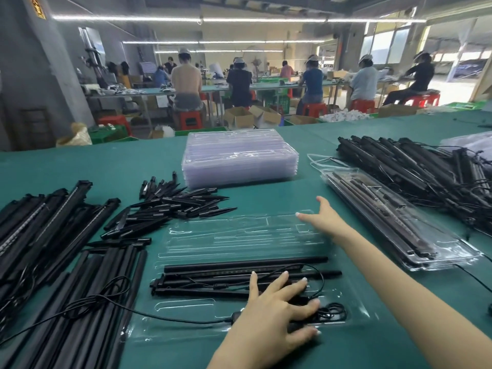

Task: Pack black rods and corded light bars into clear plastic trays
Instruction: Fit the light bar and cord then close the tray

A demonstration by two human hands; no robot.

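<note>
**Flat palm on the load, far hand at the lid edge**

Spread and straight-fingered, the left hand presses down on the black rods and the light bar lying in the near half of the open clear tray; it clasps nothing, only holds the pieces flat, probably so they stay seated in their moulded channels. The bar's cord is coiled in the tray's right-hand pocket, with another black cord trailing off toward the left edge of the tabletop.

The right hand reaches across, fingers relaxed and extended, touching the right end of the tray's far half, which lies flat and unfilled. My reading is that this half is the lid and the hand is placed to fold it over; that is a judgement, since no fingers curl round the edge yet.

Supplies sit within arm's reach: loose rods and light bars along the left edge, ground spikes just beyond the tray, a stack of empty trays toward the far edge. A packed tray lies at the right, beside a heap of corded bars.
</note>
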